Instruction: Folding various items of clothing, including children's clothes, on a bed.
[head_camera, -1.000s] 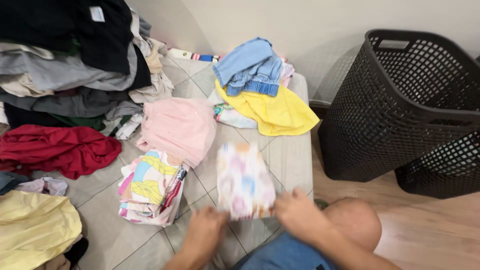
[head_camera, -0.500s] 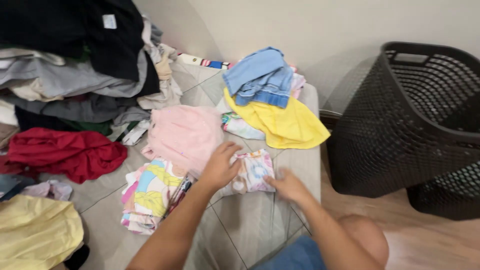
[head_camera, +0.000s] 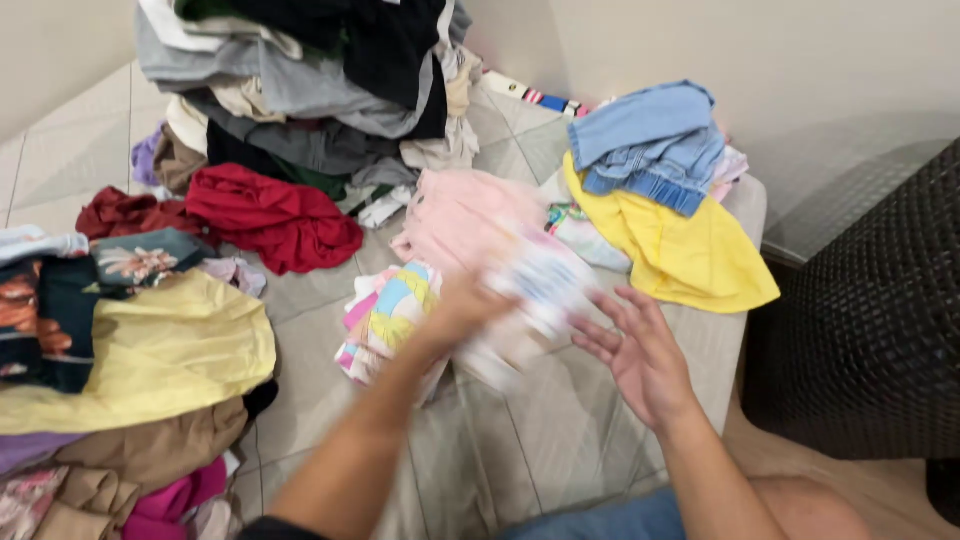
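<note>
My left hand (head_camera: 468, 312) grips a small folded floral garment (head_camera: 535, 290), pale with pink and blue print, blurred by motion. It hangs just over a folded stack of colourful printed clothes (head_camera: 385, 315) and next to a pink garment (head_camera: 462, 222). My right hand (head_camera: 640, 350) hovers just to the right of the floral piece, fingers spread, holding nothing. Both forearms reach in from the bottom edge over the grey tiled surface (head_camera: 560, 430).
A yellow garment (head_camera: 690, 250) with folded blue denim (head_camera: 650, 140) on it lies at the back right. A tall heap of dark and grey clothes (head_camera: 300, 80) and a red garment (head_camera: 270, 215) sit behind. More clothes, one pale yellow (head_camera: 140, 350), pile at left. A dark mesh basket (head_camera: 870, 330) stands right.
My left hand has lifted the floral garment off the surface and carried it left toward the colourful stack. My right hand let go of it. The view swung left.
</note>
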